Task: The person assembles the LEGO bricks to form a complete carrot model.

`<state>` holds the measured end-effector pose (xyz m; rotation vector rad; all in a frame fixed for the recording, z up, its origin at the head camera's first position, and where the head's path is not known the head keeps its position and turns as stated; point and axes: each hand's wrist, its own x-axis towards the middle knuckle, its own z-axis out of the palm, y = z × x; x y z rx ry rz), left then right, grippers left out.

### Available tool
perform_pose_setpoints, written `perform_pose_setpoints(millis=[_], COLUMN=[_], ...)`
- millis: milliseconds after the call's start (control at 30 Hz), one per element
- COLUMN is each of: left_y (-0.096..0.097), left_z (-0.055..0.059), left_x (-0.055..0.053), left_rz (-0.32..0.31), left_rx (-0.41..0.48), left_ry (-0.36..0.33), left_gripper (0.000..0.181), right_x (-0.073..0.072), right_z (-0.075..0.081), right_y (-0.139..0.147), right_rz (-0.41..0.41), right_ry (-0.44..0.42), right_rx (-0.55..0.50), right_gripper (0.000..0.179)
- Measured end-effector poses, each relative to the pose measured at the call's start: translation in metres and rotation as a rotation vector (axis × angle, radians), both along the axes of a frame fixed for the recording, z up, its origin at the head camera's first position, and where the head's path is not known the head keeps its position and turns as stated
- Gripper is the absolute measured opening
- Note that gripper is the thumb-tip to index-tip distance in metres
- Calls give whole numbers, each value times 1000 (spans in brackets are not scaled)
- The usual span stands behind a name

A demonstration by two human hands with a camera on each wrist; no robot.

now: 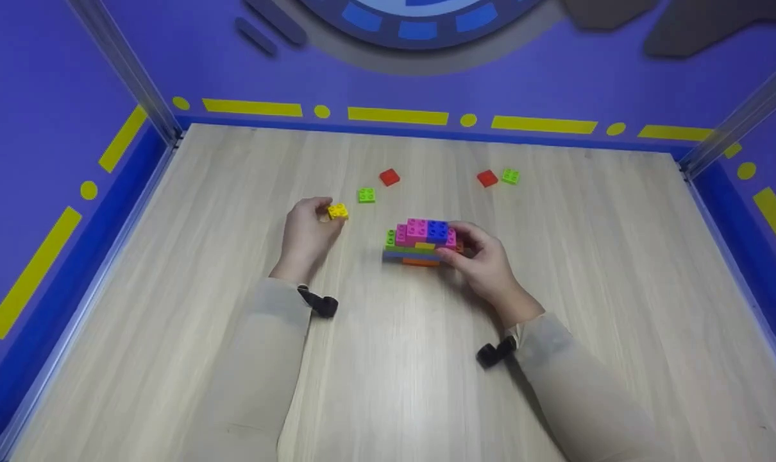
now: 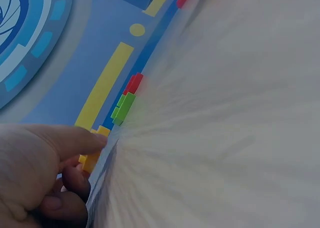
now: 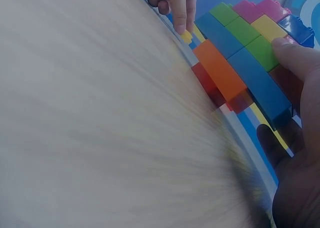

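In the head view, the left hand (image 1: 307, 236) is pinching a yellow brick (image 1: 338, 211) left of centre, the right hand (image 1: 486, 262) gripping a stack (image 1: 419, 235) mid-frame

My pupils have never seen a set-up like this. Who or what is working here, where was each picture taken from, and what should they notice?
There is no machine: a person's left hand pinches a small yellow brick, while the right hand grips a model built of coloured bricks. The wide picture comes from a camera on the person's head, looking forward and down. The other two come from wrist cameras, so the scene looks tilted. Farther back on the table lie two loose red bricks and two loose green bricks.
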<state>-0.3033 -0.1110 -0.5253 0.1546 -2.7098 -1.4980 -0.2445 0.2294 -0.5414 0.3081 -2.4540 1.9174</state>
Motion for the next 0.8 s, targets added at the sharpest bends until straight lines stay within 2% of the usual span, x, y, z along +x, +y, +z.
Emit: perform_pose_setpoints(millis=[233, 367, 600, 800], left_y=[3, 7, 23, 37], left_z=[1, 3, 13, 21], left_x=[0, 2, 9, 18], left_rz=[-32, -70, -207, -317], left_rx=[66, 106, 140, 249], left_ry=[77, 85, 51, 66], left_gripper=[47, 42, 38, 36], right_x=[0, 0, 0, 0], right_z=[1, 2, 1, 0], right_y=[1, 1, 2, 2], right_rz=[5, 11, 12, 7], right_ry=[-6, -11, -9, -4], right_rx=[3, 2, 5, 7], right_gripper=[56, 56, 56, 56])
